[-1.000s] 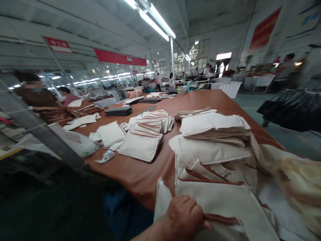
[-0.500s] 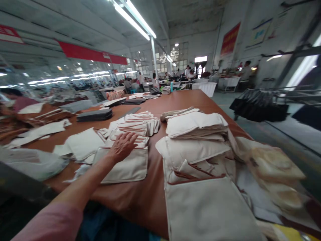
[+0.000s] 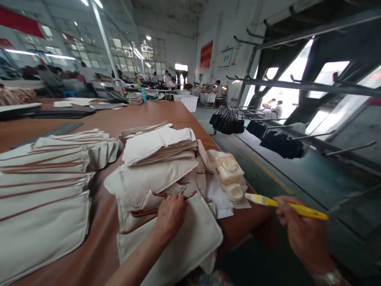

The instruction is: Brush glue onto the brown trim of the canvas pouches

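My left hand (image 3: 171,214) is closed on the brown-trimmed edge of a cream fabric pouch (image 3: 193,232) at the front of a stack. Its fingertips are partly hidden in the folds. My right hand (image 3: 305,232) grips a yellow-handled paintbrush (image 3: 263,200) off the right edge of the table, with the bristles pointing left. Just left of the bristles stand crusted, yellowish containers (image 3: 229,170) on white sheets. Behind my left hand rises a pile of cream fabric pieces (image 3: 157,146).
An overlapping row of cream pouches with brown edges (image 3: 44,222) lies to the left on the brown tabletop (image 3: 160,111). Racks with black pieces hanging (image 3: 228,121) stand across the aisle at right. Several people work farther back.
My view has swung right. My left hand has gone from the left row of pouches to the right stack and gripped a pouch. My right hand has come into view with the paintbrush.
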Tool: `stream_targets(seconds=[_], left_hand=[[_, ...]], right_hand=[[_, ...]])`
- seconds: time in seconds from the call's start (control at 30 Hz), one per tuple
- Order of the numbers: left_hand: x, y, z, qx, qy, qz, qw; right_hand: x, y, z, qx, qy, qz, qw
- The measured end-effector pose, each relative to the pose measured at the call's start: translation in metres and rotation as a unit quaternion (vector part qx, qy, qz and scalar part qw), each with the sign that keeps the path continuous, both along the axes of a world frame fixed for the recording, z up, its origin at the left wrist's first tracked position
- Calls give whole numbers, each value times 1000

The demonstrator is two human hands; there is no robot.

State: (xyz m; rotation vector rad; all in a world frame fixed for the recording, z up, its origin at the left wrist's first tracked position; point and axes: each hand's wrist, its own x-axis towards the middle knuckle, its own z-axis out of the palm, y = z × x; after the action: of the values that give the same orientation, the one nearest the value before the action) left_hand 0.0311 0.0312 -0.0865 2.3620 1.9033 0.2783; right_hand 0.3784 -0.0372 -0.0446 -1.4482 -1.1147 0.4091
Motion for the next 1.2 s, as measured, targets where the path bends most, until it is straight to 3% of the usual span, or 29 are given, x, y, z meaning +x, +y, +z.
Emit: stream_targets(seconds=[0.13,0.3,0.4,0.53,0.77,0.97,1.1,1.2], left_hand=[[1,8,5,-24,0,9,1000],[1,-2,32,-51,-42,6,998],[0,-17,50,-32,-35,-9,999],[1,-33,61,-51,-24,-5,998],[5,-32,46,-120,-132,10,984],[3,-39,43,-90,-237,-20,967],[6,-45,36,-95,-326,0,941],[10,-48,35,-114,-399,3,910]], right_hand=[[15,35,-18,-39,-143,86,985],[5,86,-51,-33,-172,132,976],[7,96,-60,-24,-184,145,972],[17,85,-52,-3,-205,156,966],[11,53,-39,29,-251,246,936],[12,40,-39,38,-259,225,938],[3,25,-33,8,-172,150,973],[-20,9,-13,-10,18,127,992]])
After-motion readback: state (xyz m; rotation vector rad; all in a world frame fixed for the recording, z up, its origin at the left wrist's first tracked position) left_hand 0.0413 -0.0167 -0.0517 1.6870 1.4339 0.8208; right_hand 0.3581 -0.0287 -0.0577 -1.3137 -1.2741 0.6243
